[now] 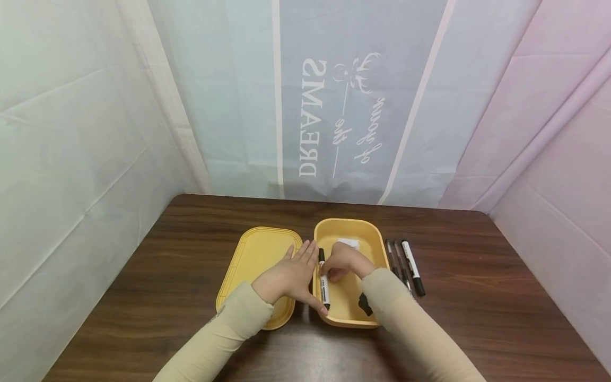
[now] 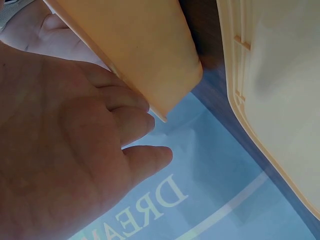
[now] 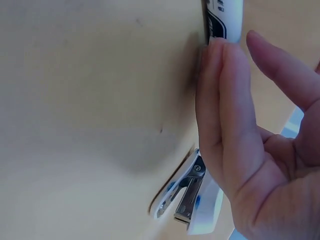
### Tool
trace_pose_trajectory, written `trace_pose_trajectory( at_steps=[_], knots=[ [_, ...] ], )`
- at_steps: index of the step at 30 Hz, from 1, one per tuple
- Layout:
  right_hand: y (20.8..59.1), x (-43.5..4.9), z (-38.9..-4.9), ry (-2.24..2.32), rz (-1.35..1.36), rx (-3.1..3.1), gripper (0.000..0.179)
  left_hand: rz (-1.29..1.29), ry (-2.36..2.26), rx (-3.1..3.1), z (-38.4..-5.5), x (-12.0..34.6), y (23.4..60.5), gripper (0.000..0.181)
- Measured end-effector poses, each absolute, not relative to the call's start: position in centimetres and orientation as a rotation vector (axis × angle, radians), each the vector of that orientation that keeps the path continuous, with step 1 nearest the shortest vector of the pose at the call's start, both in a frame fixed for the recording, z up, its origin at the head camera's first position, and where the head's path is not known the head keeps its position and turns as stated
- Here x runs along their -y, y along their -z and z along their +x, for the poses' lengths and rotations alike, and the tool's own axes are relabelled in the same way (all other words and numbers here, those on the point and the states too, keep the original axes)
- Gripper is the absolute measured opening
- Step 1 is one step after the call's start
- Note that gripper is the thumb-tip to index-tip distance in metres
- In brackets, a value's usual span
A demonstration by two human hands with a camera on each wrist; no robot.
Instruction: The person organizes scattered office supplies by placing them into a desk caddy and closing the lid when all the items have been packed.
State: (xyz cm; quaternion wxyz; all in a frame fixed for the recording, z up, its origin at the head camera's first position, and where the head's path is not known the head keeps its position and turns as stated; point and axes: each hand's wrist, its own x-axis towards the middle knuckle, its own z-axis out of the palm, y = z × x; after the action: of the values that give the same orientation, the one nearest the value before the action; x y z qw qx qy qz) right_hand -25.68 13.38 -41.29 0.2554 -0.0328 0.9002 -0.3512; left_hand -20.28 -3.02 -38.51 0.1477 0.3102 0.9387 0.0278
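Observation:
A yellow plastic box [image 1: 348,225] stands on the table. Inside, along its left wall, lies a white marker with black ends [image 1: 325,289]. My right hand [image 1: 346,261] reaches into the box, its fingertips on the marker. In the right wrist view, the fingers [image 3: 225,100] are nearly straight and the thumb stands a little apart beside the marker's barrel [image 3: 233,20]. My left hand [image 1: 293,276] is spread against the box's left rim, fingers extended. A white mini stapler [image 3: 190,195] lies in the box beyond the right hand.
A yellow lid [image 1: 253,254] lies left of the box. Right of the box are another white marker [image 1: 411,265] and slim dark pens [image 1: 398,260]. A small black object [image 1: 365,305] sits in the box's near right, partly behind the right sleeve. A printed cloth [image 1: 334,106] hangs behind the table.

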Motion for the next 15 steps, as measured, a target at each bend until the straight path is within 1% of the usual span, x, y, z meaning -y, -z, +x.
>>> trace_pose_trajectory(
  at_steps=[7,15],
  knots=[
    [41.2,-14.1,-26.0,1.084,-0.055,-2.337,0.013,0.903,-0.059,-2.705,-20.3,3.0,38.5,0.131],
    [41.2,-15.1,-26.6,1.347,0.006,-2.077,0.012,0.905,-0.08,-2.708,-20.3,3.1,38.6,0.131]
  ],
)
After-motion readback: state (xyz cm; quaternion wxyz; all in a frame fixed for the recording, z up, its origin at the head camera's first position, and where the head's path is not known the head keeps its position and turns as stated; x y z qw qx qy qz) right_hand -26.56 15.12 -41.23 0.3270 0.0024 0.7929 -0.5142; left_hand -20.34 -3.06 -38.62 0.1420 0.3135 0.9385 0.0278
